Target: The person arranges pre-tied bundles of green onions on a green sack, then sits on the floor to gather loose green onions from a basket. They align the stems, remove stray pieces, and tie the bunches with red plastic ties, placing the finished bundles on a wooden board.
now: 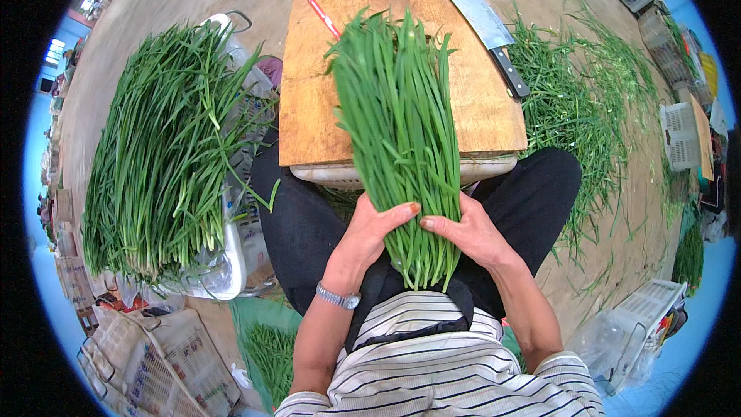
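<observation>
My left hand [373, 226] and my right hand [472, 229] are wrapped around one bunch of green garlic chives [405, 110]. The thumbs lie on top of the stalks, tips almost meeting; the other fingers are hidden beneath. Cut stalk ends point toward my lap, and the leaf tips reach out over a wooden cutting board [486, 110]. A cleaver [483, 20] with a black handle lies along the board's right edge. Partly under the leaves, a red-and-white strip [318, 10] rests at the board's far left.
On a white crate [234, 266] to my left lies a large pile of chives [162, 150]. Chive trimmings [573, 92] are scattered over the floor at right. The board sits on a pale plastic crate [486, 169] between my knees. Several more crates [168, 359] stand around.
</observation>
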A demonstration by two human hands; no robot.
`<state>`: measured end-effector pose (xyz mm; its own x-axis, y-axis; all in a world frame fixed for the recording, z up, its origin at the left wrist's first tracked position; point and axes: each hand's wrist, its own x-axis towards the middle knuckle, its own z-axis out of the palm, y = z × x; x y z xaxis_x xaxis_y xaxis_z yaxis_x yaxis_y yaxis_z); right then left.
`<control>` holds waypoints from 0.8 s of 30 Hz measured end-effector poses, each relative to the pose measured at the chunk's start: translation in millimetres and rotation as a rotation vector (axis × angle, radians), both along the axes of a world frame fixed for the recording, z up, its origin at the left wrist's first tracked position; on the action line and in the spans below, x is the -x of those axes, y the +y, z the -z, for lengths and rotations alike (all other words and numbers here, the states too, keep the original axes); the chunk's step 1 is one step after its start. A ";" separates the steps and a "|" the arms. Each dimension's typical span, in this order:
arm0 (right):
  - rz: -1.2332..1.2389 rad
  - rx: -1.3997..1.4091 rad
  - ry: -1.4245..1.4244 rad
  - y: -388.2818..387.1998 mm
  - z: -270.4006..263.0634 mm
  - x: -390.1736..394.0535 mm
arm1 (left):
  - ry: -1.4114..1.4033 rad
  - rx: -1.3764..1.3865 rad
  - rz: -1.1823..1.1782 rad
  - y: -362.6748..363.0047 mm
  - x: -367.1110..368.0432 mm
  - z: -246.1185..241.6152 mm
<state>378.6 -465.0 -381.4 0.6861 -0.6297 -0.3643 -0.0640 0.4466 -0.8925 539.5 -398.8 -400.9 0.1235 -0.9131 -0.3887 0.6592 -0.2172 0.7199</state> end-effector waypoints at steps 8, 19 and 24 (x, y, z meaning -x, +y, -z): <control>-0.201 0.630 -0.257 -28.8 -71.9 -31.6 | -0.428 0.272 -0.283 12.6 -24.0 -88.6; -0.147 0.973 -0.183 -49.1 -60.0 -109.7 | -1.221 0.478 -0.053 4.3 -94.2 -83.8; -0.354 1.046 -0.013 -39.0 -69.7 -135.7 | -0.685 0.467 -0.151 5.5 -92.9 -113.2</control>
<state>514.2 -504.0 -311.7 0.8885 -0.3896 0.2423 -0.0268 -0.5713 -0.8203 632.4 -393.4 -287.7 0.3286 -0.9159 0.2305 0.0417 0.2579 0.9653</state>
